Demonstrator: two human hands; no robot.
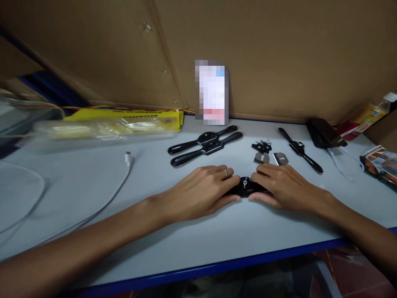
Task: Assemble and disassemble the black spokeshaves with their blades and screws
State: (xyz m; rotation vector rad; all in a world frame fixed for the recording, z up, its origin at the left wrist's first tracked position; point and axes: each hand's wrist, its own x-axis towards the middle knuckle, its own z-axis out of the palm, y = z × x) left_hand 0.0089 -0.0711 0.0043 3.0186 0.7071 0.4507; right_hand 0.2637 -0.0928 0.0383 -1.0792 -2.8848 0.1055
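Note:
A black spokeshave [245, 187] lies on the pale table [186, 244] with a small screw showing at its middle. My left hand [201, 190], with a ring on one finger, covers its left handle. My right hand [283, 186] covers its right handle. Both hands grip the tool against the tabletop. Just beyond my right hand lie two grey metal blades [262, 157] and a small black cap piece with screws [261, 145].
Two assembled black spokeshaves [204, 145] lie side by side behind my left hand; a third [300, 150] lies at the right. A white cable [102, 207] crosses the left. Yellow packaging [124, 120], a black pouch [324, 133], packets and cardboard walls ring the back.

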